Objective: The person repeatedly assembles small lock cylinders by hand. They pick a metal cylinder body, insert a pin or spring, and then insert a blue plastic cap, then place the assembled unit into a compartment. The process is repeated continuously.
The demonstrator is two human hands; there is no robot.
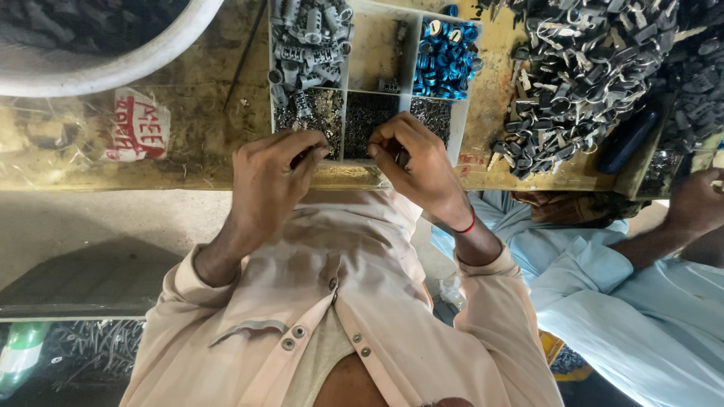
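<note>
Landmark: a white tray [407,90] with small boxes inside it sits on the desk [211,128], and every place below is told from this tray.
Left hand [268,181]: it is at the near edge of the tray, over the near-left box. Its fingers [313,151] are curled and pressed together on a small dark part [302,158]. The part is mostly hidden, so I cannot tell what kind it is.
Right hand [418,162]: it is at the near edge of the tray too, over the near-middle box, just beside the left hand. Its fingers are bent in tight on something tiny. I cannot see what it is pinching.
Wrist: a red band [469,224] goes around the right wrist.
Tray boxes: grey plastic pieces [309,41] fill the far-left box. Blue rings [445,53] fill the far-right box. Tiny dark bits [369,117] fill the near boxes, right under both hands.
Right of the tray: a big pile of grey and silver metal parts [581,68] lies on the desk.
Left of the tray: a big white tub [136,64] sits well apart, and a clear bag with red marks [139,124] lies between it and the tray.
Other person: someone in a light blue shirt [618,301] is right of the tray, with a hand [697,200] at the desk edge.
</note>
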